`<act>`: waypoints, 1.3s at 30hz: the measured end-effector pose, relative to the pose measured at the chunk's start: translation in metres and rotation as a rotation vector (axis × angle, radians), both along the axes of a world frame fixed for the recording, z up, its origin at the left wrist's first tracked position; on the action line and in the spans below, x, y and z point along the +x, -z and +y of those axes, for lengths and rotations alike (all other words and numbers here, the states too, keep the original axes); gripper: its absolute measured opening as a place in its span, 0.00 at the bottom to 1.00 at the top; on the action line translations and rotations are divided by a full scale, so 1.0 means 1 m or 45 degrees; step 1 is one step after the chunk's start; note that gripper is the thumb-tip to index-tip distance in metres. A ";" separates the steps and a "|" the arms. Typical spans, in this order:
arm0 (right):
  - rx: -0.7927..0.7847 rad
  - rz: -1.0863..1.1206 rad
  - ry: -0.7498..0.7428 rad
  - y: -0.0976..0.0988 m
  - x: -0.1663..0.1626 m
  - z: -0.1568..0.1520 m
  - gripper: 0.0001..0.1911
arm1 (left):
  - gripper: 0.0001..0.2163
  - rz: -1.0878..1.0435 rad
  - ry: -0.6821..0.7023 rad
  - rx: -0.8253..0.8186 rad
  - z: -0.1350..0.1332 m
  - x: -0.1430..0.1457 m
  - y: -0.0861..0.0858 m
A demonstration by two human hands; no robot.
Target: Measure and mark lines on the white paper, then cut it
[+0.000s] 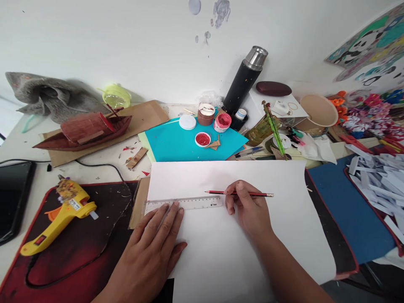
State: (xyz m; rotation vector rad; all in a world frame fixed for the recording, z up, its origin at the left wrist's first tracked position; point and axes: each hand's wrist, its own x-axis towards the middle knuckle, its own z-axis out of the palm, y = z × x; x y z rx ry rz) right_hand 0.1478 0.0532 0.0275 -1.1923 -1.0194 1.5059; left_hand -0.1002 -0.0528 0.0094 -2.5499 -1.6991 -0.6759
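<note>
A large white sheet of paper (221, 248) lies in front of me over a dark mat. Across its left part rests a clear plastic ruler (198, 203), roughly level. My left hand (154, 240) lies flat with its fingertips on the ruler's lower edge, fingers stretched out. In my right hand (249, 206) a red and black pencil (260, 194) is pinched between thumb and fingers, its tip pointing left above the ruler. Whether the tip touches the paper I cannot tell.
A yellow glue gun (59, 214) with a cord lies left. Behind stand a reddish-brown model boat (85, 130), paint pots (222, 122) on blue card (176, 145), and a black flask (241, 84). Cut paper strips (378, 181) pile up at right.
</note>
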 end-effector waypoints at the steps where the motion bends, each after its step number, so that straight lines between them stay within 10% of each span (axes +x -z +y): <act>1: -0.001 0.003 -0.002 0.000 0.000 0.000 0.25 | 0.28 0.003 -0.001 -0.003 0.000 0.000 0.000; 39: -0.008 0.064 -0.024 -0.005 -0.002 0.002 0.27 | 0.30 -0.039 0.005 0.003 0.001 0.000 0.000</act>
